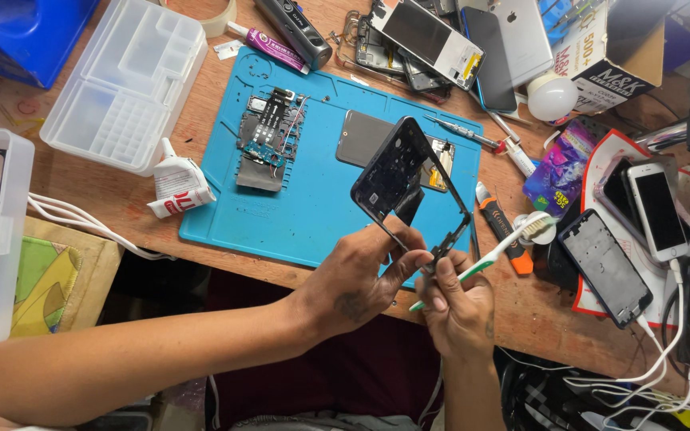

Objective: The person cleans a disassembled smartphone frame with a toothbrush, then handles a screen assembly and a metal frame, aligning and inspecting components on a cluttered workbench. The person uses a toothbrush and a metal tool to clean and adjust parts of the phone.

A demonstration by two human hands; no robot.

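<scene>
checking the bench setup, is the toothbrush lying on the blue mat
No, the toothbrush is held in the right hand, up beside the black phone frame that the left hand grips.

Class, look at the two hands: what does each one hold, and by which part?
The left hand grips the black phone frame at its lower edge. The right hand holds the green-and-white toothbrush by its handle.

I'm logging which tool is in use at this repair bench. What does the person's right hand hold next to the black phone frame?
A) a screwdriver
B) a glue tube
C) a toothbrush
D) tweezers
C: the right hand grips a green-and-white toothbrush, its bristled head angled up beside the black phone frame that the left hand holds.
</scene>
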